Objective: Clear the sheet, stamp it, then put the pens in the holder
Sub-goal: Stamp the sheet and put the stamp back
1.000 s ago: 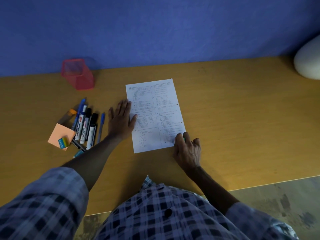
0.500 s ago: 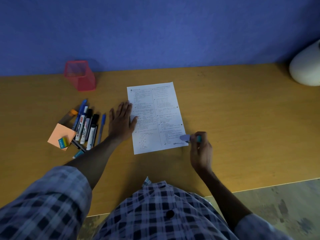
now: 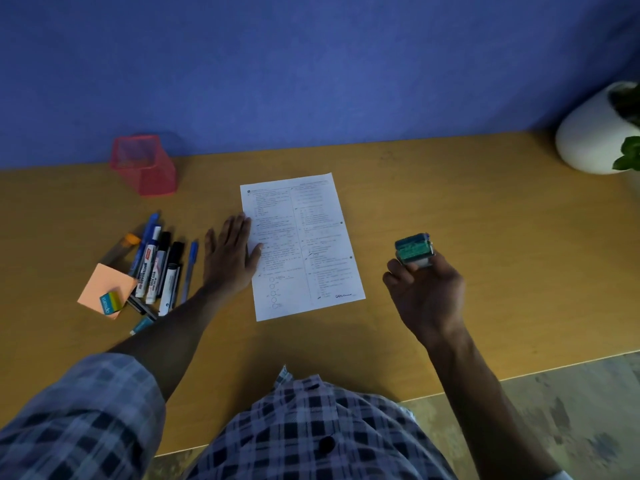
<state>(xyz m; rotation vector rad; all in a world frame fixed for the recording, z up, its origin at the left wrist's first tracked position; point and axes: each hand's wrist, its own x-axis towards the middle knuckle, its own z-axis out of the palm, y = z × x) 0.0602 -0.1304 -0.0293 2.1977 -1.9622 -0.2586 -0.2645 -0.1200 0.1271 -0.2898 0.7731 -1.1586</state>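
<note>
**Stamp lifted clear of the printed sheet**

The right hand [image 3: 427,296] is gripping a small green-and-teal self-inking stamp [image 3: 414,250] between closed fingers, holding it above the yellow-brown wooden desk [image 3: 485,271], just right of the white printed sheet [image 3: 301,247]. A dark stamped mark [image 3: 343,296] is showing near the sheet's lower right corner. The left hand [image 3: 230,258] is lying flat and open, pinning the sheet's left edge. Assorted markers and pens [image 3: 156,268] are lying beside an orange sticky-note pad [image 3: 107,289]; the pink mesh holder [image 3: 143,166] is standing behind them.
</note>
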